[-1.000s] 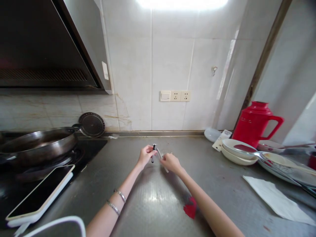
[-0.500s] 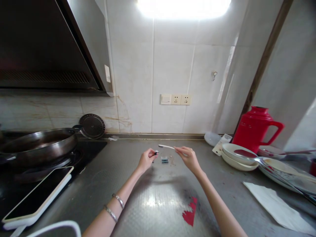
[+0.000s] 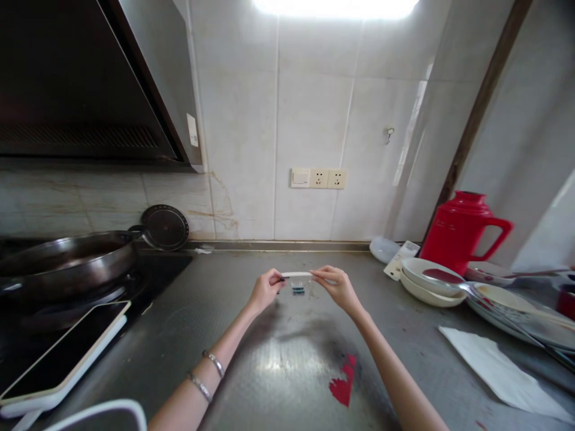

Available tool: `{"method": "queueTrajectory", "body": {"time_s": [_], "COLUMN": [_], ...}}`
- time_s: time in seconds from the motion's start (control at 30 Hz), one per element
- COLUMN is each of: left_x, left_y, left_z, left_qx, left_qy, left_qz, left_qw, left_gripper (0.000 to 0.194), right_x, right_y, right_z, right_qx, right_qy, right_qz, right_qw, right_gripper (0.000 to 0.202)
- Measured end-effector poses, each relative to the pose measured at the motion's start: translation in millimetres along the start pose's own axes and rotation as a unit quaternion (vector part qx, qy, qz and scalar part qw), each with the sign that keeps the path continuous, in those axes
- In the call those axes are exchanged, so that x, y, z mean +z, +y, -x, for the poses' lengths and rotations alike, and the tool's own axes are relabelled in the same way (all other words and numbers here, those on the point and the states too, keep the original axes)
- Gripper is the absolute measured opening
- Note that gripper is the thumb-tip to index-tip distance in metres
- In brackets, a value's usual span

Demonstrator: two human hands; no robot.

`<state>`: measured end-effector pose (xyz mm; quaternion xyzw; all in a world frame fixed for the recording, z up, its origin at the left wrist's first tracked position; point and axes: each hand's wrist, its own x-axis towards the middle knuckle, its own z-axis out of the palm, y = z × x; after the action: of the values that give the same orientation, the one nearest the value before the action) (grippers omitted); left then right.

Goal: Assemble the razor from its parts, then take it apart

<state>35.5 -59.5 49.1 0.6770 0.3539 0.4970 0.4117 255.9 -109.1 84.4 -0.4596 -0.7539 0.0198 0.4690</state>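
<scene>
In the middle of the view, a slim white stick [image 3: 296, 274] is held level above the counter. My right hand [image 3: 335, 286] pinches its right end between thumb and fingertips. My left hand [image 3: 265, 289] is closed on a small black piece [image 3: 281, 278], mostly covered by the fingers. The stick's left end meets this piece at my left fingertips; whether they are joined I cannot tell. Below the stick, a small clear case [image 3: 297, 288] with dark blue-green parts lies on the counter. A thin clear or tan scrap [image 3: 313, 291] is beside it, too faint to name.
A red torn scrap [image 3: 343, 383] lies on the steel counter [image 3: 278, 341]. To the left are a phone [image 3: 67, 353] and a pan [image 3: 72, 263] on the stove. At right stand stacked bowls [image 3: 426, 281], a red thermos jug [image 3: 460, 233] and a white napkin [image 3: 498, 371].
My right hand has moved slightly left and levelled the white stick. Its left end, apart from my left hand before, now reaches the black piece there.
</scene>
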Motion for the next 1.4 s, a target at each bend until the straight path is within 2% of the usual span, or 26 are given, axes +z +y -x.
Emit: {"method": "queueTrajectory", "body": {"time_s": [0.23, 0.4, 0.6, 0.77, 0.93, 1.1, 1.23, 1.4], "left_x": [3.8, 3.5, 3.4, 2.5, 2.6, 1.6, 0.5, 0.3], "left_y": [3, 5, 5, 4, 3, 1, -1, 1], "left_z": [2, 3, 4, 3, 3, 2, 2, 3], "left_qx": [-0.004, -0.005, 0.0, 0.001, -0.008, -0.003, -0.002, -0.003], "left_qy": [-0.007, 0.002, -0.008, -0.007, -0.007, -0.003, -0.005, -0.004], "left_qz": [0.011, -0.005, -0.003, -0.023, -0.006, -0.009, -0.009, -0.011], "left_qw": [1.0, 1.0, 1.0, 1.0, 1.0, 1.0, 1.0, 1.0], "left_gripper": [0.015, 0.015, 0.015, 0.014, 0.015, 0.015, 0.015, 0.014], "right_x": [3, 8, 6, 9, 11, 14, 16, 19], "right_y": [0, -3, -1, -3, 0, 2, 5, 3], "right_z": [2, 3, 4, 4, 4, 5, 5, 5], "right_qx": [0.03, 0.036, 0.05, 0.046, 0.069, 0.062, 0.09, 0.097], "right_qy": [0.056, 0.036, 0.064, 0.042, 0.081, 0.072, 0.094, 0.069], "right_qz": [-0.044, -0.065, -0.055, -0.067, -0.07, -0.104, -0.1, -0.145], "right_qw": [0.997, 0.997, 0.995, 0.996, 0.992, 0.99, 0.986, 0.982], "right_gripper": [0.027, 0.028, 0.027, 0.025, 0.026, 0.025, 0.026, 0.026]}}
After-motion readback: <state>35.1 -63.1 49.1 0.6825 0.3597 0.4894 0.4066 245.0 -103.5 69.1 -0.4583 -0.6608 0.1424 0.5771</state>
